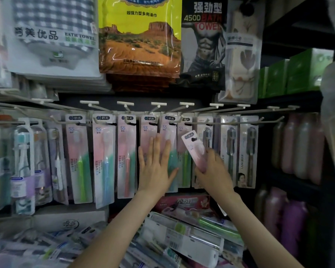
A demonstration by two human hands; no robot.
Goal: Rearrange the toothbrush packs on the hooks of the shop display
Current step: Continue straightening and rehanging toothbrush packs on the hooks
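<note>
Two bare hands work at a shop display hung with toothbrush packs.

Bath towel bags fill the top of the display. Below them a row of toothbrush packs hangs on hooks across its middle, and loose boxes lie heaped along its bottom edge. The left hand lies flat against the hanging packs near the middle of the row, its fingers straight and spread wide. The right hand, just beside it, grips one pink pack by its lower half, fingers curled round it. The pink pack is off the hooks, tilted with its top leaning left, in front of the hanging packs right of centre.
</note>
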